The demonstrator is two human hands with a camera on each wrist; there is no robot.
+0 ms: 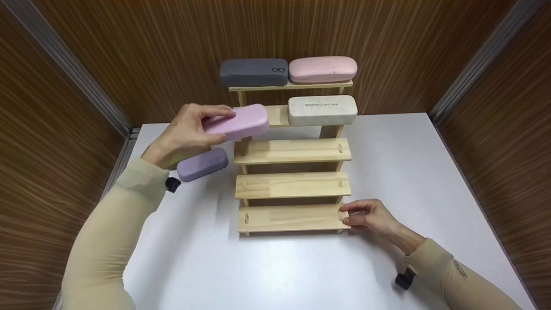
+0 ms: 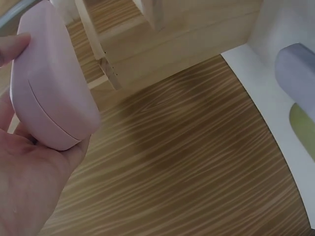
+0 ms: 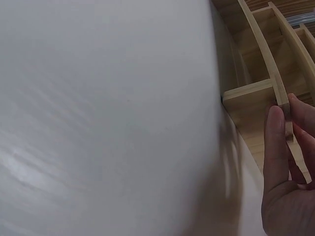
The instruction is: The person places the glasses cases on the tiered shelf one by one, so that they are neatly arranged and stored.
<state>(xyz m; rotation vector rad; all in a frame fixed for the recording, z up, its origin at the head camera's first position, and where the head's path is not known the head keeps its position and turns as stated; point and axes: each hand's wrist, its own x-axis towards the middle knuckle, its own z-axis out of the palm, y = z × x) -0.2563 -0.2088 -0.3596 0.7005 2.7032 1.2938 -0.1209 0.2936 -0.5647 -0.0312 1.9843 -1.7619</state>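
The left hand (image 1: 183, 127) grasps a lilac-pink glasses case (image 1: 247, 122), thumb on one side and fingers on the other, parted by about the case's width. Seen from the head view, the case juts from the grip toward three o'clock, tilted, its far end overlapping the left end of the rack's second shelf from the top; whether it touches the wood I cannot tell. The right hand (image 1: 374, 221) pinches the right end of the wooden rack's (image 1: 292, 218) lowest shelf between thumb and fingertips, a narrow grip, with the rack's upper tiers toward eleven o'clock.

At five o'clock from the left hand lies a lavender case (image 1: 202, 165), a yellow-green object (image 2: 301, 129) beside it, partly hidden. From the held case, a cream case (image 1: 323, 111) sits at three o'clock on the second shelf. On the top shelf, a dark grey case (image 1: 254, 72) is near twelve and a pale pink case (image 1: 323, 69) at two, side by side. The rack stands on a white table (image 1: 387, 150).
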